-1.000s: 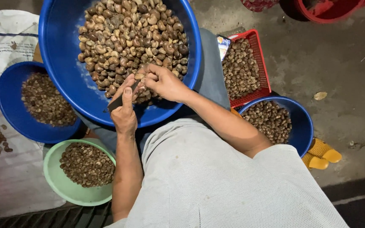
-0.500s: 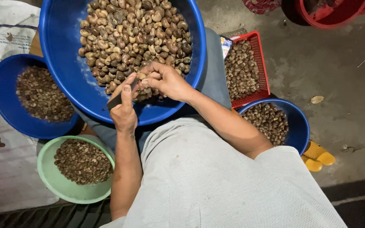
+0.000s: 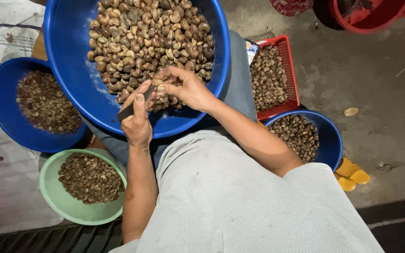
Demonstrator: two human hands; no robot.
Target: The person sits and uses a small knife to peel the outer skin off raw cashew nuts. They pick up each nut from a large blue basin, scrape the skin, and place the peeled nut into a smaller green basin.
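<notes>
Five containers of nuts ring the seated person, on the floor [image 3: 380,93] and on the lap. At the far left, a white printed sack [image 3: 5,51] lies under a mid-sized blue bowl [image 3: 3,119] holding small dark pieces, and just below it stands a pale green bowl [image 3: 52,197] with finer brown pieces. Next comes the large blue basin [image 3: 71,70], resting on the lap and heaped with whole brown nuts [image 3: 151,37] toward its far side. At the basin's near rim the two hands meet. The left hand [image 3: 138,122] is closed around a small dark-handled knife [image 3: 130,110], thumb laid along it, the tool's long axis slanting up and to the right toward the other hand. The right hand [image 3: 186,89] is pinched on a single nut [image 3: 158,89] with its fingertips, touching the knife's tip; the heap lies just beyond both hands, nearer the right. Further right, a red mesh basket [image 3: 289,70] and a small blue bowl [image 3: 331,140] hold more nuts, with yellow sandals [image 3: 352,171] at the right edge.
</notes>
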